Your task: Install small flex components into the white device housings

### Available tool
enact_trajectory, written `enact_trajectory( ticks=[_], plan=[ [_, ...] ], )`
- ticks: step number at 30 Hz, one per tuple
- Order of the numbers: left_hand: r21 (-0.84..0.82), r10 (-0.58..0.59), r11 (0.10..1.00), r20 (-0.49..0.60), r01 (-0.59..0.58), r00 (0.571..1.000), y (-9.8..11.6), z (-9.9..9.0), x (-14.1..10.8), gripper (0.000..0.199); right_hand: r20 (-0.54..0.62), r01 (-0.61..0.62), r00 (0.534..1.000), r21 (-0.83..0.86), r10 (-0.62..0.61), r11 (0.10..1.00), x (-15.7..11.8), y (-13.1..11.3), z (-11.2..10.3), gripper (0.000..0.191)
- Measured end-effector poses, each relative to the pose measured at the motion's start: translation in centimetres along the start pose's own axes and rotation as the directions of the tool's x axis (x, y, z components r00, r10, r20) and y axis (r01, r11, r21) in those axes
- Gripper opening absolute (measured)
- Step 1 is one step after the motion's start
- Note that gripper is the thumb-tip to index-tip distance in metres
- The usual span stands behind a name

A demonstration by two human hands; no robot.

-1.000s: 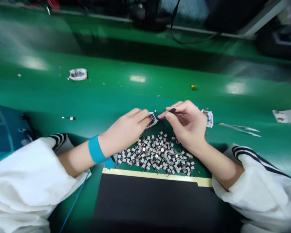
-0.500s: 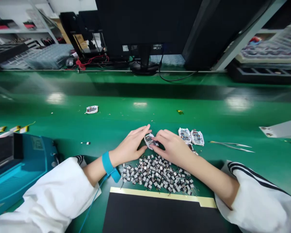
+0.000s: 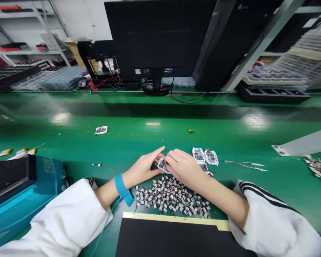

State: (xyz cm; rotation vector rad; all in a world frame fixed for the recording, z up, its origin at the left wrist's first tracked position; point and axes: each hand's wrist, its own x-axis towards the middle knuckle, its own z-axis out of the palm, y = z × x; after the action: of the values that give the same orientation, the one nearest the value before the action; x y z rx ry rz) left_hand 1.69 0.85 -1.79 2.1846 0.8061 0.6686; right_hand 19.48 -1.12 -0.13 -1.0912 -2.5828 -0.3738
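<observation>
Above the heap of small parts, my left hand [image 3: 143, 166] grips a small white watch case [image 3: 162, 164] with a circuit board inside, thumb below and fingers behind it. My right hand [image 3: 183, 166] is closed over the case's right side, fingertips bent onto it; whether they also pinch a small part is hidden. Just below lies a pile of small grey and black components with short leads [image 3: 173, 196]. Beside my right hand, two similar open cases [image 3: 204, 156] lie side by side, and a third [image 3: 203, 166] is partly covered by the hand.
Tweezers [image 3: 246, 165] lie to the right, near a metal arm [image 3: 302, 141] and another parts pile [image 3: 319, 169]. A lone case [image 3: 101, 130] and one component [image 3: 97, 165] lie left. A blue machine [image 3: 48, 178] stands at left, a black mat [image 3: 173, 237] in front, a monitor [image 3: 160, 39] behind.
The camera view has tilted up slightly. My right fingers have shifted from holding the case's edge to bending over its inside, and the case has tilted in my left hand.
</observation>
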Motion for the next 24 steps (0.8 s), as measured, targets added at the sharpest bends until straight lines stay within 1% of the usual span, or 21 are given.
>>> enact_trajectory(
  ticks=[2, 4, 6, 8, 10, 12, 15, 17, 18, 20, 24],
  plan=[
    [-0.007, 0.006, 1.000, -0.012, -0.006, 1.000, 0.0, 0.1, -0.1, 0.071, -0.039, 0.025, 0.999, 0.016, -0.024, 1.000, 0.1, 0.1, 0.2, 0.014],
    [-0.016, 0.012, 1.000, -0.020, -0.012, 1.000, 0.1, 0.1, -0.1, 0.070, -0.088, 0.020, 0.996, 0.088, -0.013, 0.996, 0.2, 0.1, 0.5, 0.019],
    [-0.047, 0.014, 0.999, -0.031, -0.015, 0.999, 0.2, 0.2, -0.2, 0.068, -0.147, -0.019, 0.988, 0.239, 0.056, 0.971, 0.3, 0.2, 0.8, 0.019],
    [-0.076, 0.003, 0.997, -0.052, -0.006, 0.999, 0.3, 0.3, -0.2, 0.067, -0.195, -0.064, 0.968, 0.411, 0.156, 0.909, 0.3, 0.2, 1.0, 0.014],
    [-0.089, -0.016, 0.996, -0.088, 0.008, 0.996, 0.5, 0.4, -0.2, 0.067, -0.203, -0.079, 0.957, 0.509, 0.209, 0.857, 0.3, 0.3, 0.9, 0.010],
    [-0.083, -0.032, 0.996, -0.129, 0.021, 0.991, 0.5, 0.5, -0.2, 0.065, -0.185, -0.070, 0.965, 0.491, 0.183, 0.868, 0.2, 0.4, 0.7, 0.013],
    [-0.056, -0.043, 0.998, -0.168, 0.034, 0.985, 0.6, 0.6, -0.2, 0.062, -0.131, -0.065, 0.985, 0.328, 0.114, 0.942, -0.1, 0.4, 0.4, 0.022],
    [-0.033, -0.048, 0.999, -0.186, 0.042, 0.981, 0.7, 0.6, -0.1, 0.060, -0.111, -0.088, 0.986, 0.263, 0.120, 0.961, -0.1, 0.4, 0.3, 0.020],
    [-0.031, -0.054, 0.998, -0.194, 0.048, 0.979, 0.7, 0.6, -0.1, 0.059, -0.113, -0.104, 0.984, 0.272, 0.138, 0.957, 0.0, 0.4, 0.3, 0.018],
    [-0.061, -0.076, 0.996, -0.207, 0.064, 0.975, 0.8, 0.6, -0.1, 0.059, -0.140, -0.125, 0.973, 0.351, 0.184, 0.928, 0.1, 0.3, 0.3, 0.014],
    [-0.169, -0.111, 0.983, -0.204, 0.077, 0.973, 1.1, 0.6, -0.1, 0.061, -0.212, -0.107, 0.946, 0.516, 0.247, 0.850, 0.5, 0.1, 0.7, 0.011]
  ],
)
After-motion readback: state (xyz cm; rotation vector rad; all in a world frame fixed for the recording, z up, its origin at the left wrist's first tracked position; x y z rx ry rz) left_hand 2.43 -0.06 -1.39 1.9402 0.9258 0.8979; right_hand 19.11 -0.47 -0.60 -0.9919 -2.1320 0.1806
